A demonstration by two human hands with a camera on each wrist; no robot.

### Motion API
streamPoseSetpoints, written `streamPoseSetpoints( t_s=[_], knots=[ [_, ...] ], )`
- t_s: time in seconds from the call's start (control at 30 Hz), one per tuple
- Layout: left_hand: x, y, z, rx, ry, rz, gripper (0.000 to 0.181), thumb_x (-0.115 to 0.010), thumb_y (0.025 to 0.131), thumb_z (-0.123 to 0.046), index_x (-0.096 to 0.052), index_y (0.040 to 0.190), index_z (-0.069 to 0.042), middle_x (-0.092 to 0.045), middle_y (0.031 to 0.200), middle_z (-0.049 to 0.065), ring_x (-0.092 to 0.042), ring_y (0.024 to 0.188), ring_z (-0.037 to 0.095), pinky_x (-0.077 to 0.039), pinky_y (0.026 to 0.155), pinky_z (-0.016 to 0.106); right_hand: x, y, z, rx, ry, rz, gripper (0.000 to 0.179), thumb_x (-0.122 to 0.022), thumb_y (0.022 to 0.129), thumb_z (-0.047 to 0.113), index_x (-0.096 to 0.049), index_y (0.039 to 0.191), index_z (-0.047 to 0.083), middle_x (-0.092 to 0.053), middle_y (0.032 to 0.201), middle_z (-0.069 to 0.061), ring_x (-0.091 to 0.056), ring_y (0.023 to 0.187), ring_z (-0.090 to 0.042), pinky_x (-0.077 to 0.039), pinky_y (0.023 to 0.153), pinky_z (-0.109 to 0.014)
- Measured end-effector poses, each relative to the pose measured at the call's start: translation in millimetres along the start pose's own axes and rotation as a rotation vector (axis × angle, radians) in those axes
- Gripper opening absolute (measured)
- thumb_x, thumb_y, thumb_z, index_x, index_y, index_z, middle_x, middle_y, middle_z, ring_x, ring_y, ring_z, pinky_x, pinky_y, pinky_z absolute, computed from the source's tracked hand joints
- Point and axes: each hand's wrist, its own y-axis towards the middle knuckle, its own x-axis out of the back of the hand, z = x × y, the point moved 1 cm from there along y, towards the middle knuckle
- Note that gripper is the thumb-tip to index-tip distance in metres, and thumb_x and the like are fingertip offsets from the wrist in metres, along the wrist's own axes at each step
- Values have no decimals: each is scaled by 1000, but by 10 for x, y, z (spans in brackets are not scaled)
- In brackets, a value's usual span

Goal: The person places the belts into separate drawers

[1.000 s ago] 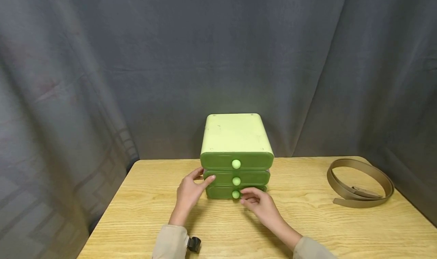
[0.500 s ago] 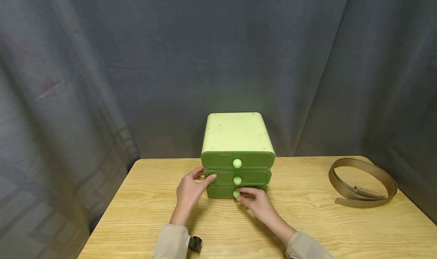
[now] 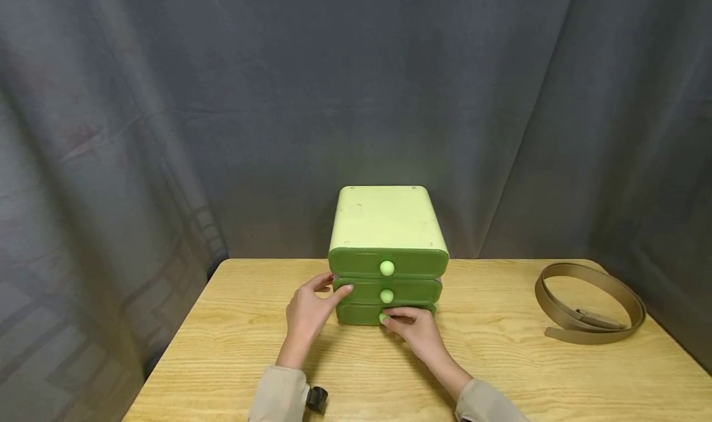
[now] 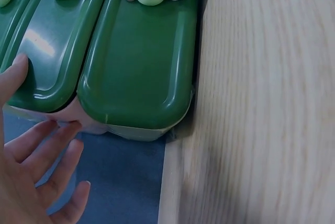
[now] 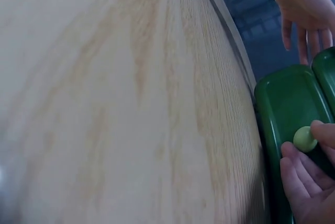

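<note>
A small cabinet with a pale green top and three dark green drawers stands on the table. My right hand pinches the round light green knob of the bottom drawer between thumb and fingertips. At the cabinet's left side, my left hand lays its thumb on the front of the middle drawer. Its other fingers reach along the side, spread and fairly straight, fingertips at the cabinet wall. All three drawers sit pushed in.
A coiled tan belt lies on the right part of the wooden table. Grey curtains hang close behind the table and at both sides. A small black device sits at the left cuff.
My right hand has moved slightly left, from beside the bottom knob to pinching it. My left hand has stayed in place against the cabinet.
</note>
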Motion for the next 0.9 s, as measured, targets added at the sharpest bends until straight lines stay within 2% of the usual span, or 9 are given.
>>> streamPoseSetpoints(
  t_s=[0.17,0.37,0.7,0.9],
  knots=[
    [2,-10,-23,-28,-4,-49,60,-79,74,-60,-71,122,-25,-73,107,1,-68,98,26,-50,78,47,-19,-15,20,7,-30,-27,21,-80,81,4,-75,99,-7,-74,84,-16,-68,70,-26,-56,59,-32],
    [-18,-30,-56,-63,-2,-99,56,-80,74,-59,-73,119,-27,-74,104,-7,-68,96,16,-50,77,45,-17,-22,33,19,-36,-39,20,-81,78,1,-76,97,-5,-74,85,-15,-69,71,-19,-56,60,-29],
    [-24,-50,-69,-53,13,-144,57,-79,73,-62,-75,116,-24,-74,102,-8,-69,92,13,-50,74,42,-23,-14,29,1,-31,-53,19,-82,79,5,-77,95,-4,-74,82,-14,-69,71,-18,-56,62,-29],
    [-42,-49,-63,-85,20,-195,55,-81,72,-60,-77,112,-22,-75,98,-6,-70,88,13,-51,72,41,-38,-14,49,-4,-7,-67,18,-81,81,4,-76,94,-6,-73,82,-17,-71,71,-25,-58,63,-36]
  ],
)
